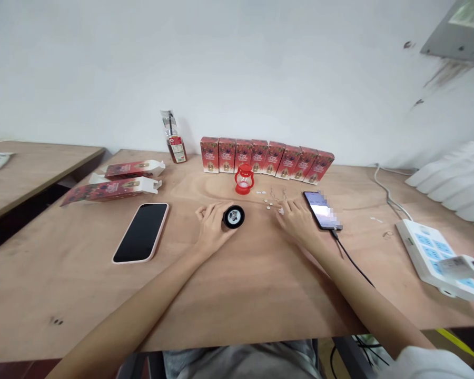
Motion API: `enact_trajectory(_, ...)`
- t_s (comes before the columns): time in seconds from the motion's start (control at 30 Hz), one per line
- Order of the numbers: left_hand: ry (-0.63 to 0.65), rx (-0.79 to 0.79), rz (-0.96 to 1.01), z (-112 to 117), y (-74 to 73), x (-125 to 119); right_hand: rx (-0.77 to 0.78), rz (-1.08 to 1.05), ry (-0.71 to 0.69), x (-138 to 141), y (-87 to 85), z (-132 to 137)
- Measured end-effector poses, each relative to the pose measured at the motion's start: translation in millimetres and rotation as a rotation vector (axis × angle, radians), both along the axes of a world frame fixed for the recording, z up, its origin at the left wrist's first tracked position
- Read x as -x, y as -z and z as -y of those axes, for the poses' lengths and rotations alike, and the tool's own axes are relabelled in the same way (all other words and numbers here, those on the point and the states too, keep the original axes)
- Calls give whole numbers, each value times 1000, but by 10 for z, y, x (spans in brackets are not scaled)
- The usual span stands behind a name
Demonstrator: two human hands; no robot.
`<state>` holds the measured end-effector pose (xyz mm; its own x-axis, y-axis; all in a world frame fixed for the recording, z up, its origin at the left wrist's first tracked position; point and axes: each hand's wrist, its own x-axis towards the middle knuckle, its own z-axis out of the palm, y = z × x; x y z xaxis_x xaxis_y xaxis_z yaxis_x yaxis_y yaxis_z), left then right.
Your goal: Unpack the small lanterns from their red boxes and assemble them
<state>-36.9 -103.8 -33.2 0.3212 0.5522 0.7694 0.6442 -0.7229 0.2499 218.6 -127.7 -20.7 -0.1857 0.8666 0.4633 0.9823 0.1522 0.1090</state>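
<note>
My left hand (211,223) rests on the wooden table (237,295), its fingers curled against a small round black disc (234,216) with a pale centre. My right hand (296,218) lies flat to the right of the disc, its fingertips at several tiny white parts (267,202) scattered on the wood; a small white piece sits by its fingertips. A little red lantern (244,179) stands just behind the disc. Beside my right hand lies a lit phone (322,209) on a black cable.
A row of red cartons (266,157) lines the back of the table, with a small bottle (175,139) to its left. Two flat red cartons (118,181) and a dark pink-cased phone (142,231) lie left. A white power strip (434,255) sits right.
</note>
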Motion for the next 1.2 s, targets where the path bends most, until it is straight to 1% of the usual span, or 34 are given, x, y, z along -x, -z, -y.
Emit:
enact_trajectory(0.07,7,0,-8,4,4,-2,-121,-21,-45,123,-12,5)
enact_trajectory(0.1,6,0,-14,6,5,-3,-187,-42,-97,198,-21,12)
enact_trajectory(0.17,0,-7,-28,11,4,-5,-298,-136,-270,369,-52,39)
enact_trajectory(0.23,-2,-21,-40,18,-2,-6,-358,-232,-472,546,-96,70)
enact_trajectory(0.3,1,-39,-46,26,-12,-8,-389,-280,-601,695,-132,84)
enact_trajectory(0.33,3,-48,-45,30,-18,-9,-399,-284,-629,751,-139,79)
enact_trajectory(0.43,-4,-57,-43,36,-27,-11,-428,-239,-644,837,-116,28)
enact_trajectory(0.63,-39,-52,-54,28,-11,-8,-569,-116,-705,849,-2,-89)
enact_trajectory(0.73,-52,-49,-61,35,-5,-9,-597,-76,-730,855,25,-116)
enact_trajectory(1.0,-108,-45,-121,27,-2,2,-593,-56,-752,852,5,-177)
enact_trajectory(1.2,-143,-46,-158,7,18,6,-516,-110,-729,849,-11,-178)
